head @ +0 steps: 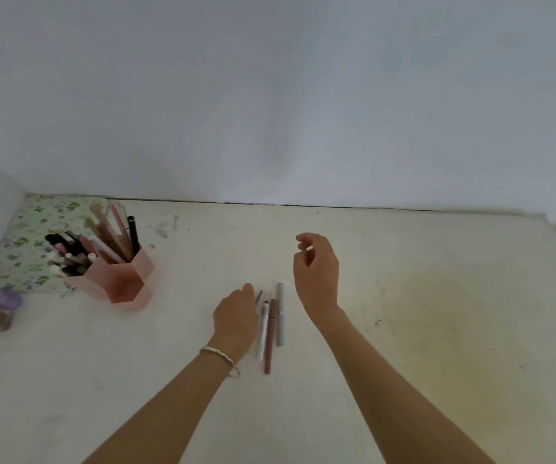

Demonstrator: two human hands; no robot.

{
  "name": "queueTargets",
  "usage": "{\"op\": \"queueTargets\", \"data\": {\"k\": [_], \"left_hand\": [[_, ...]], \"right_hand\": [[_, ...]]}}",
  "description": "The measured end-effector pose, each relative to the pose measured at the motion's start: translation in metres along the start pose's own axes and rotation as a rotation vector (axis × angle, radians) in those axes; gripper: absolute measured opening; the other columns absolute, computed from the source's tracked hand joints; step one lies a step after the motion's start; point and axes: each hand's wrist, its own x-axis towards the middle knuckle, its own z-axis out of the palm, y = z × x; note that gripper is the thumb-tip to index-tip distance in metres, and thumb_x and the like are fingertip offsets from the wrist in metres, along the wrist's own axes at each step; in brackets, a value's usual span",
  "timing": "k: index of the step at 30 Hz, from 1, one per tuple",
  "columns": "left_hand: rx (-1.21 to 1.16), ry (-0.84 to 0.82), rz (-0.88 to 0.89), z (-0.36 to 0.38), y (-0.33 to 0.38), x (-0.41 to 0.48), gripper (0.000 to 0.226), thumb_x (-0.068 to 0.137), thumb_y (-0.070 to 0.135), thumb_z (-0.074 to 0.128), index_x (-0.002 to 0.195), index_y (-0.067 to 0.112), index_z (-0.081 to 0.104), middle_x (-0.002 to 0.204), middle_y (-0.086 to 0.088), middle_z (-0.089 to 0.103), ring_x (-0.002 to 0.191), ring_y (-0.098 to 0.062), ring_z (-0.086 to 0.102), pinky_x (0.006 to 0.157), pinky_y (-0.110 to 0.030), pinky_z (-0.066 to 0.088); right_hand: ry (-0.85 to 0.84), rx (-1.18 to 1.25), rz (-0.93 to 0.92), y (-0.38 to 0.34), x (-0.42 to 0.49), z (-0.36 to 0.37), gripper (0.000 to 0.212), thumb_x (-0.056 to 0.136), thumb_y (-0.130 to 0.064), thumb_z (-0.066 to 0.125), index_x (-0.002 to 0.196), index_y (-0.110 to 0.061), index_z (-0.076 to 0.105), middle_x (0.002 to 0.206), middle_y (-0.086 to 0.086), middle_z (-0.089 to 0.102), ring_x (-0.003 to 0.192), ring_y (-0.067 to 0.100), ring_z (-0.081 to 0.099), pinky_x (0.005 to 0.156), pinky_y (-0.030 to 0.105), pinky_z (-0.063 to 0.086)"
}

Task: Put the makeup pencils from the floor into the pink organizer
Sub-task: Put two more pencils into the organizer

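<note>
Here, three makeup pencils lie side by side on the pale floor [404, 329], in the gap between the two hands: a white pencil [263, 331] nearest the left hand, a brown pencil [270, 336] in the middle, and a grey pencil [280, 314] on the side toward the right hand. The left hand [236, 318] is low, palm down, just beside the white pencil; its fingers are hidden behind the back of the hand, so whether they grip anything cannot be told. A thin dark tip shows just past its knuckles. A pale bracelet [219, 358] circles that wrist. The right hand [317, 272] hangs beyond and to the right of the pencils, fingers loosely curled inward and holding nothing. The pink organizer [119, 279] stands well off to the left of the left hand, already crowded with pencils and brushes, touching a floral box [25, 242] behind it.
</note>
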Motion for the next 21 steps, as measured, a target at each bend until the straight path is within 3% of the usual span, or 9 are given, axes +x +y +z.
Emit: {"op": "queueTargets", "data": {"k": [3,6,10,13,21], "left_hand": [[-0.083,0.035,-0.017,-0.011,0.002,0.004,0.019,0.093,0.013,0.051,0.112,0.01,0.052,0.109,-0.01,0.063,0.099,-0.028,0.062,0.078,-0.034,0.047],[-0.216,0.222,-0.014,-0.039,0.006,0.012,0.024,0.089,0.014,0.058,0.112,0.01,0.055,0.102,-0.008,0.063,0.092,-0.027,0.061,0.076,-0.037,0.048],[-0.325,0.431,0.024,-0.081,0.015,0.018,0.029,0.088,0.013,0.061,0.117,0.014,0.056,0.091,-0.003,0.06,0.076,-0.017,0.056,0.066,-0.025,0.036],[-0.401,0.484,0.078,-0.099,0.021,0.015,0.034,0.089,0.013,0.062,0.122,0.018,0.053,0.085,0.0,0.058,0.072,-0.014,0.056,0.065,-0.024,0.04],[-0.506,0.475,0.078,-0.101,0.016,0.005,0.039,0.09,0.011,0.062,0.126,0.022,0.053,0.086,0.001,0.059,0.074,-0.012,0.058,0.066,-0.025,0.05]], "right_hand": [[-0.069,-0.054,0.061,0.009,-0.006,-0.003,0.033,0.087,0.0,0.05,0.113,-0.017,0.061,0.099,-0.006,0.061,0.074,0.002,0.056,0.07,0.019,0.048],[-0.152,-0.157,0.104,0.015,-0.005,0.0,0.027,0.09,-0.006,0.05,0.113,-0.018,0.06,0.095,-0.004,0.061,0.075,0.008,0.056,0.071,0.024,0.047],[-0.301,-0.348,0.143,0.016,-0.004,0.009,0.026,0.092,-0.02,0.053,0.117,-0.014,0.057,0.104,0.003,0.063,0.092,0.019,0.061,0.076,0.029,0.047],[-0.394,-0.499,0.136,0.015,-0.006,0.017,0.028,0.095,-0.028,0.052,0.118,-0.011,0.052,0.108,0.006,0.062,0.096,0.024,0.062,0.08,0.033,0.049],[-0.487,-0.615,0.138,0.021,-0.011,0.028,0.027,0.092,-0.001,0.04,0.117,-0.005,0.049,0.11,0.013,0.059,0.097,0.031,0.06,0.074,0.032,0.044]]}}
